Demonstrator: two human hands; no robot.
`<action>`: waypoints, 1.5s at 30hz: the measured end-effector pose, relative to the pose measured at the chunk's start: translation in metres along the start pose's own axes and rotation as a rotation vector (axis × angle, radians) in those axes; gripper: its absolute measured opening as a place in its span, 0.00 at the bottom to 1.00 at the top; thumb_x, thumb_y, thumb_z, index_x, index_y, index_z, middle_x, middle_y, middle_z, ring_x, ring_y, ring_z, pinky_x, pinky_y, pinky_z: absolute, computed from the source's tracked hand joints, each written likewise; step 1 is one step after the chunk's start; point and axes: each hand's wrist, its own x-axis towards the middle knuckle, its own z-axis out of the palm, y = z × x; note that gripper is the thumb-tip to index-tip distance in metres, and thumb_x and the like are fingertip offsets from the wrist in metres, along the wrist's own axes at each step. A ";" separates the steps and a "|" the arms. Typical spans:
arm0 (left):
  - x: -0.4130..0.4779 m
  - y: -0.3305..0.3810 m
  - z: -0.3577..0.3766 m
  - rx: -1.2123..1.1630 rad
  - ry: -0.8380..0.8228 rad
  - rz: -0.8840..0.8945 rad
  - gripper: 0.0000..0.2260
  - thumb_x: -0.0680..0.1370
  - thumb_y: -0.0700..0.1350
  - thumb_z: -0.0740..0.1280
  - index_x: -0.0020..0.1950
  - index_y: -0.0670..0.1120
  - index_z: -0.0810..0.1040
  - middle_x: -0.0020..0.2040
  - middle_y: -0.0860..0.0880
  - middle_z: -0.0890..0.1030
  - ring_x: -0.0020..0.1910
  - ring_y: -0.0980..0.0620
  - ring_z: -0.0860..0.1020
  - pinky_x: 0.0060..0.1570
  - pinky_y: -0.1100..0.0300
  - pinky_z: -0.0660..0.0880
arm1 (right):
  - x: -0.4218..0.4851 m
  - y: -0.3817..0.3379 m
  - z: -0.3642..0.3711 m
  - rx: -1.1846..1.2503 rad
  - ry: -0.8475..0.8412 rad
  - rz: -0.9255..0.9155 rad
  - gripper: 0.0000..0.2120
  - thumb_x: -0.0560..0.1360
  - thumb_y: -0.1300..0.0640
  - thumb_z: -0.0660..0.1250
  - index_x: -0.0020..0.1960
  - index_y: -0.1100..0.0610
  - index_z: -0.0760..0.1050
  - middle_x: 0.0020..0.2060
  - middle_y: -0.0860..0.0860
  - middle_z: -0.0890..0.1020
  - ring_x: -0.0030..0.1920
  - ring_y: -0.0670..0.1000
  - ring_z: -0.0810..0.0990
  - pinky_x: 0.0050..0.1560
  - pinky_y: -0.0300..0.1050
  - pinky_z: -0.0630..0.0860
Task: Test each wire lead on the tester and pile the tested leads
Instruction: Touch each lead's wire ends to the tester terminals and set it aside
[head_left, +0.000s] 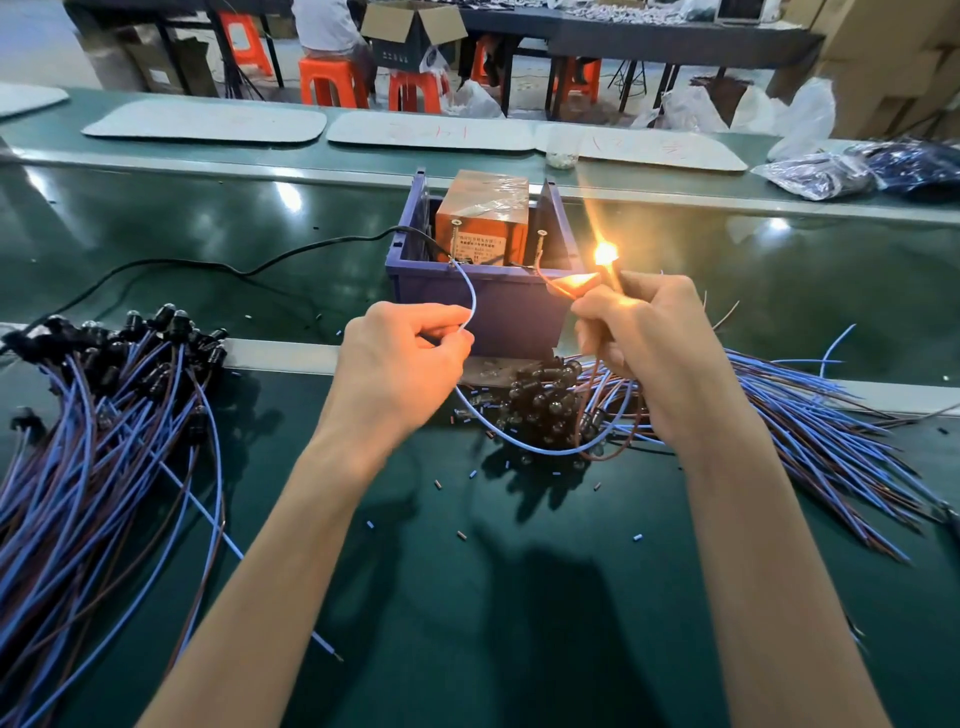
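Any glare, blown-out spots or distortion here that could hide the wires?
Head view: the lit lamp in the right hand blooms orange, washing out the brown wire beside it; white glare spots dot the green belt; the wide lens bows the belt's far edge.

Green bench (467, 597) — left pile (104, 441), right pile (810, 426) of leads, blue crate (483, 304) between.

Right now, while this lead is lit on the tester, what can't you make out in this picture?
All in the head view:
1. Glowing lamp: glare blots out its shape.
2. Tester label: print too small to read.
3. Tester lower half: hidden behind the blue bin wall.
4. Left wire pile: cut off by the left edge, so no count.
5. Brown wire inside the right hand: covered by curled fingers.
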 end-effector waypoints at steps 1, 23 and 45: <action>-0.001 0.001 0.000 0.008 -0.005 0.014 0.13 0.73 0.44 0.66 0.43 0.64 0.77 0.40 0.43 0.83 0.33 0.47 0.76 0.49 0.54 0.79 | 0.000 0.000 0.000 -0.005 0.002 -0.004 0.18 0.74 0.67 0.62 0.26 0.56 0.73 0.20 0.49 0.74 0.20 0.41 0.65 0.22 0.28 0.61; 0.003 -0.002 0.000 0.014 -0.017 -0.009 0.10 0.74 0.40 0.67 0.47 0.55 0.83 0.37 0.58 0.84 0.28 0.64 0.78 0.41 0.61 0.75 | 0.000 0.000 -0.002 -0.019 -0.022 0.011 0.14 0.75 0.67 0.62 0.31 0.60 0.73 0.21 0.49 0.75 0.20 0.41 0.67 0.23 0.29 0.62; 0.019 -0.023 -0.037 0.242 -0.335 -0.110 0.16 0.76 0.37 0.64 0.36 0.56 0.82 0.38 0.56 0.85 0.33 0.61 0.81 0.38 0.70 0.72 | 0.001 0.004 -0.001 -0.048 -0.020 0.030 0.11 0.78 0.46 0.64 0.46 0.52 0.80 0.24 0.47 0.80 0.21 0.42 0.70 0.23 0.30 0.65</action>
